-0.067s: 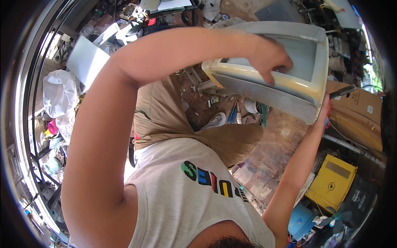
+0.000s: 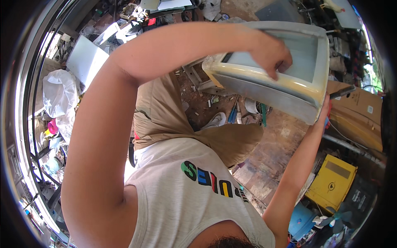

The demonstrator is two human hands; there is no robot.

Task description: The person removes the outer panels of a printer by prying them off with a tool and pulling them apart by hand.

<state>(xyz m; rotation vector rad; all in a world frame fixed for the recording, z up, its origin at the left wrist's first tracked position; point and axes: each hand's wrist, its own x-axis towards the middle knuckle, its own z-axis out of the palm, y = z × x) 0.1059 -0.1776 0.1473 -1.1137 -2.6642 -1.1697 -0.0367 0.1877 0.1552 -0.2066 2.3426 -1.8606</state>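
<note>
A pale plastic housing, box-like with a yellowed rim and a recessed bluish-white panel, is tilted in front of me at the upper right. My left hand reaches across from the left and rests over the recess, by the near rim. Its fingers are curled; whatever is in them, if anything, is hidden. At the housing's right end, my right hand holds it by the side, with most fingers out of sight behind. A dark, bar-like piece sticks out just beyond that hand.
Below the housing lies a worn brown board. Tools with blue handles lie near my shoe. To the right are cardboard boxes, a yellow case and a blue container. Clear plastic bags hang at left.
My left hand has shifted slightly upward over the recess, its forearm rising too and its thumb moving away from the near rim. The housing and my right hand stay in place.
</note>
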